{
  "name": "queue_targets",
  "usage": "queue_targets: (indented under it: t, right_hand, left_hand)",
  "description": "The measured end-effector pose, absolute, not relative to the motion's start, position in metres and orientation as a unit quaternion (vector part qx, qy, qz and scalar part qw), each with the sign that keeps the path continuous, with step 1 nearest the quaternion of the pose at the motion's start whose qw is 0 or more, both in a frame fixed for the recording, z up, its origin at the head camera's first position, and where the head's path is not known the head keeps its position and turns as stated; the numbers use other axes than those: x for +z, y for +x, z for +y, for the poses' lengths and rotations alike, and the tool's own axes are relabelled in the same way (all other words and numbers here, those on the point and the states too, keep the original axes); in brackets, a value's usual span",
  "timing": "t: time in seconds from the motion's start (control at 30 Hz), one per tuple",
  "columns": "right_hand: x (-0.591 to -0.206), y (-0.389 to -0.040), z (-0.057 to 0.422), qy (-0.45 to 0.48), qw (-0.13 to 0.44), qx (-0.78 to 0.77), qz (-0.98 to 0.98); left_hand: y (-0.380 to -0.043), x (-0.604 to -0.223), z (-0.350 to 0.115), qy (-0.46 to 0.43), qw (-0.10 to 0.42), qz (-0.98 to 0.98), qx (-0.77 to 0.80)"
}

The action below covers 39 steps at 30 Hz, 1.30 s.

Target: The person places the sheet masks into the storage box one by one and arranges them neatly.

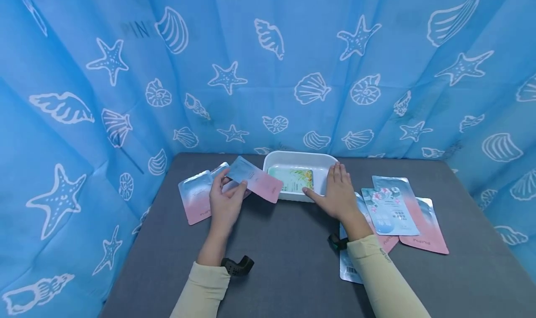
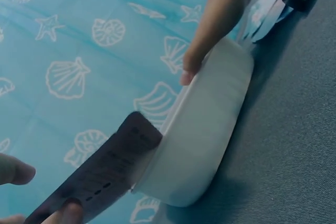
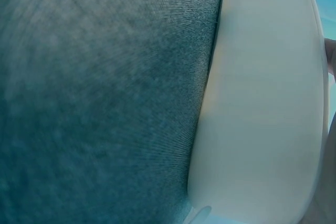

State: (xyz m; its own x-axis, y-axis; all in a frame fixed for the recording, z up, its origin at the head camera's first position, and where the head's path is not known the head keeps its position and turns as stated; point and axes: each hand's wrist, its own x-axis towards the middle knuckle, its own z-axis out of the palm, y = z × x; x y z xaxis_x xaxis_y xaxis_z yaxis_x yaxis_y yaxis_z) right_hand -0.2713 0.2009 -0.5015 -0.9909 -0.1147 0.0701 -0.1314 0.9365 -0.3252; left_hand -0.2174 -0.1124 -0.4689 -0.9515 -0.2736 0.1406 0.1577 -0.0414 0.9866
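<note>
My left hand (image 1: 225, 206) pinches a blue-and-pink sheet mask packet (image 1: 260, 182) between thumb and fingers, at the left end of a white tray (image 1: 301, 157). Seen from the left wrist, the packet's darker printed side (image 2: 107, 171) faces the camera, its far corner by the tray's wall (image 2: 194, 124). Inside the tray lies a green packet (image 1: 289, 179) with a flower print. On the tray's right end rests my right hand (image 1: 340, 194), fingers straight, thumb at the front rim. The right wrist view is mostly filled by the tray's outer wall (image 3: 257, 103).
Blue-and-pink packets (image 1: 197, 198) lie left of the tray, partly behind my left hand. To the right several more overlap, a light-blue flowered packet (image 1: 391, 213) on top; my right forearm covers some. A blue shell-patterned curtain (image 1: 268, 76) hangs behind the grey table (image 1: 276, 262).
</note>
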Motion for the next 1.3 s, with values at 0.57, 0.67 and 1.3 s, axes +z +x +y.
queue_targets:
  t: [0.57,0.67,1.3]
  right_hand:
    - [-0.5087,-0.2745,0.2041,0.062,0.023,0.168,-0.984]
    - [-0.5077,-0.2739,0.2038,0.061,0.021,0.168,-0.984]
    - [-0.503,-0.2725,0.2031,0.059,0.016,0.166,-0.984]
  left_hand:
    - [-0.2142,-0.4735,-0.1083,0.022,0.119,-0.715,-0.689]
    - [-0.2152,-0.4753,-0.1086,0.013,0.12,-0.728,-0.675]
    - [-0.2145,-0.4764,-0.1086,-0.011,0.066,-0.767,-0.639]
